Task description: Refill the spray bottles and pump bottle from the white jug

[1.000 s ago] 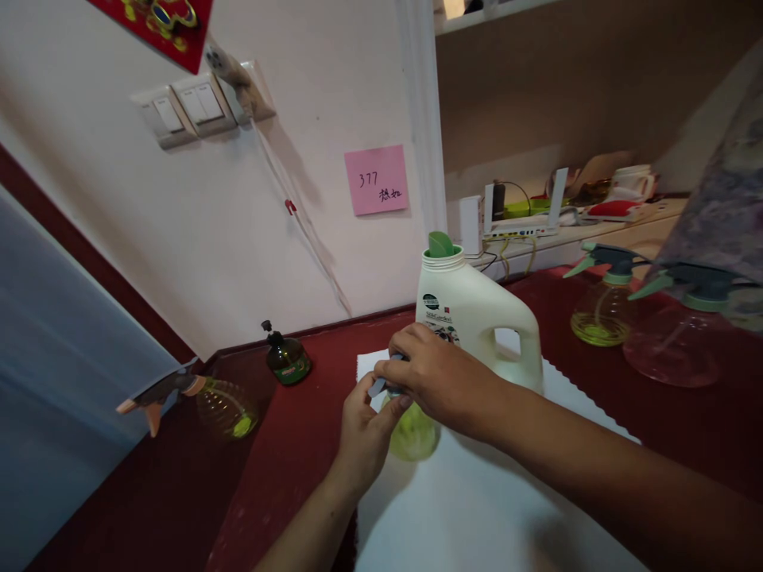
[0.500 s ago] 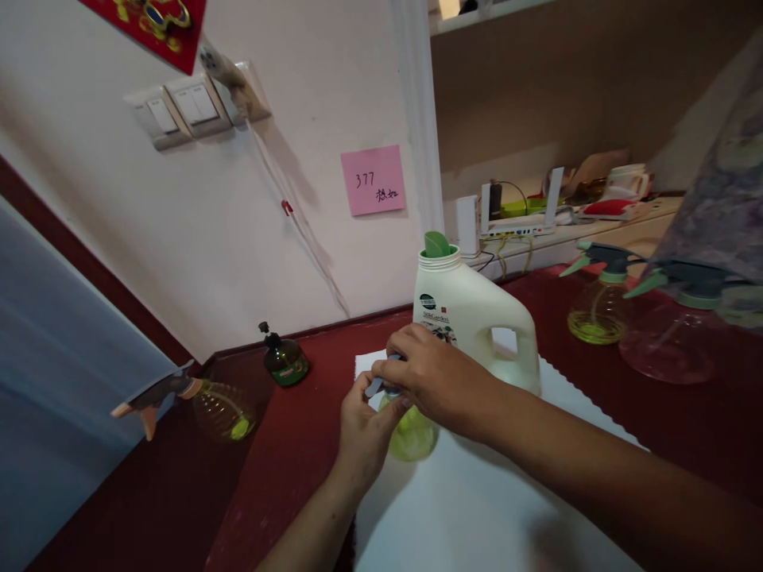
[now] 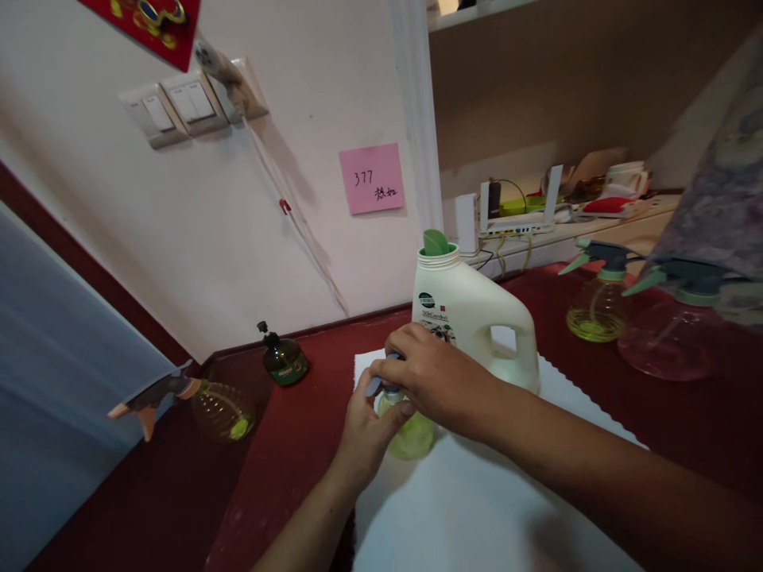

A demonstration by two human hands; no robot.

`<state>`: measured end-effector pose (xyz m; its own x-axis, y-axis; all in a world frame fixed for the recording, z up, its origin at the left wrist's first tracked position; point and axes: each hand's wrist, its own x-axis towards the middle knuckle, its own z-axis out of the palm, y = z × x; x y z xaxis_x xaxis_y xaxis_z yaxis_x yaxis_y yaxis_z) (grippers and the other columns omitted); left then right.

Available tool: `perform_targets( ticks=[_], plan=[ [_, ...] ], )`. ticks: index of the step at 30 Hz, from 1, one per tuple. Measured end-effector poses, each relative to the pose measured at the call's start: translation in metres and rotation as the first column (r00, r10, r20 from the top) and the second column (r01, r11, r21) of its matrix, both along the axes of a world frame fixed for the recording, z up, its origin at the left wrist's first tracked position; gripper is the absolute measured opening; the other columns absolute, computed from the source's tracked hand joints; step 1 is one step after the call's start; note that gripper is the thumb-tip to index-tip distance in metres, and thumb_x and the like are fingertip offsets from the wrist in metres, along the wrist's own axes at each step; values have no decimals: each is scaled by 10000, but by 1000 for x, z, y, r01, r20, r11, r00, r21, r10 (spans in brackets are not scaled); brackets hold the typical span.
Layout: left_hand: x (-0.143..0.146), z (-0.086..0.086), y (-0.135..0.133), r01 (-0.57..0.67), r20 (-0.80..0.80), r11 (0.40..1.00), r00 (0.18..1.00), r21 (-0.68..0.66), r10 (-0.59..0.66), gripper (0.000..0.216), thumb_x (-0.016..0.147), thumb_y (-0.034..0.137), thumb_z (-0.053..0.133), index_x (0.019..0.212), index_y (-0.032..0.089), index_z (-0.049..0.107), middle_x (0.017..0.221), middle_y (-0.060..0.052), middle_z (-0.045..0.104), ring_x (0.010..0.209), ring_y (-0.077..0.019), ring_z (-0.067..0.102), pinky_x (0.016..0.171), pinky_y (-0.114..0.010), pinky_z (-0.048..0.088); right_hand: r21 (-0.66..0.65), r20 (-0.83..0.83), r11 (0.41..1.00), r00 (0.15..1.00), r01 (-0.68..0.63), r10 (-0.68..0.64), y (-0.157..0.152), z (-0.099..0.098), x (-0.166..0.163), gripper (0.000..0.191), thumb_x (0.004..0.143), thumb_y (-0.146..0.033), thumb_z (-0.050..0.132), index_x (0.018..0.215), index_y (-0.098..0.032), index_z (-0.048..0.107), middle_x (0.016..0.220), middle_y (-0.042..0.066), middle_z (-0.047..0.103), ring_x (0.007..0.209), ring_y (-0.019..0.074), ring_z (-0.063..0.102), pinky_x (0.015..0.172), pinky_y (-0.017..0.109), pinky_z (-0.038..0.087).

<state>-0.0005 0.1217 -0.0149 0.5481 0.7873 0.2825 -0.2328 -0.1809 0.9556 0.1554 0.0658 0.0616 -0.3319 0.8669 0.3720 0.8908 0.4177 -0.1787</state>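
Bottle, see-through and rounded, with pale yellow-green liquid inside, stands on a white, scallop-edged mat before a smooth cream jug. Right hand clasps its grey spray top; left hand closes round its neck.

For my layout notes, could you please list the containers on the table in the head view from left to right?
Orange-triggered spray bottle, dark pump bottle, hand-held bottle, cream jug, yellowish spray bottle, pink spray bottle.
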Motion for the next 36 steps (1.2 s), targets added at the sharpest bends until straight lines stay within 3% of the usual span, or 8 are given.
perform_targets(
  ticks=[4, 11, 18, 22, 26, 29, 32, 36],
  plan=[
    [8, 5, -5, -137, -5, 990, 991, -26, 137, 411, 670, 275, 896, 970, 183, 631, 851, 12, 655, 859, -169, 600, 804, -253, 470, -6, 7, 1000, 1000, 4, -4, 0, 0, -1, 313, 901, -140, 662, 1200, -231, 681, 1071, 96, 571, 1065, 286, 484, 901, 434, 434],
    [-3, 1, 1, -34, -85, 996, 995, 85, 42, 273, 855, 377, 736, 1025, 170, 683, 995, -64, 693, 972, -232, 609, 865, -311, 477, 10, 7, 1000, 1000, 5, -5, 1, -2, 1, 246, 923, -143, 615, 1148, -214, 688, 1074, 101, 578, 1049, 281, 476, 875, 417, 431],
    [-8, -2, 4, 26, -109, 999, 994, 35, -22, 291, 872, 412, 712, 1042, 177, 699, 1063, -90, 713, 1123, -293, 606, 968, -382, 468, 25, 0, 1000, 1000, 11, -11, 0, -2, 1, 230, 925, -151, 613, 1131, -216, 690, 1047, 92, 581, 1022, 263, 479, 850, 390, 426],
    [2, 5, -3, -106, -61, 994, 992, 4, 106, 434, 736, 334, 849, 1085, 197, 630, 995, -49, 694, 989, -243, 632, 850, -313, 496, 27, 1, 1000, 1000, 9, -9, 2, -3, 0, 322, 879, -117, 665, 1174, -245, 690, 1068, 88, 581, 1045, 261, 474, 868, 388, 424],
    [7, 10, -7, -224, -98, 974, 969, 30, 226, 410, 669, 327, 887, 965, 181, 643, 859, -13, 677, 879, -211, 622, 798, -282, 482, 33, 3, 999, 1000, 12, -12, 2, -5, 0, 300, 898, -143, 658, 1178, -248, 689, 1081, 91, 579, 1060, 269, 469, 869, 393, 426],
    [4, 8, -7, -203, -91, 973, 973, 109, 214, 311, 754, 382, 823, 926, 171, 673, 895, -35, 690, 864, -206, 611, 794, -287, 478, 33, 5, 999, 1000, 9, -9, 2, -4, 1, 282, 901, -156, 659, 1171, -236, 683, 1064, 87, 581, 1046, 268, 477, 865, 395, 427],
    [-1, 3, -5, -150, -112, 972, 979, 181, 171, 287, 858, 411, 724, 1009, 168, 701, 972, -69, 709, 930, -233, 621, 838, -312, 481, 36, 6, 999, 1000, 8, -8, 2, -4, 1, 233, 912, -171, 648, 1136, -223, 685, 1062, 88, 582, 1045, 267, 477, 866, 393, 426],
    [-7, -1, -1, -43, -180, 984, 981, 174, 75, 300, 931, 426, 628, 1073, 174, 708, 1119, -94, 711, 1049, -268, 629, 911, -342, 473, 37, 11, 999, 1000, 14, -14, 3, -4, 1, 221, 945, -168, 592, 1137, -230, 682, 1056, 88, 579, 1034, 261, 471, 861, 388, 424]
  ],
)
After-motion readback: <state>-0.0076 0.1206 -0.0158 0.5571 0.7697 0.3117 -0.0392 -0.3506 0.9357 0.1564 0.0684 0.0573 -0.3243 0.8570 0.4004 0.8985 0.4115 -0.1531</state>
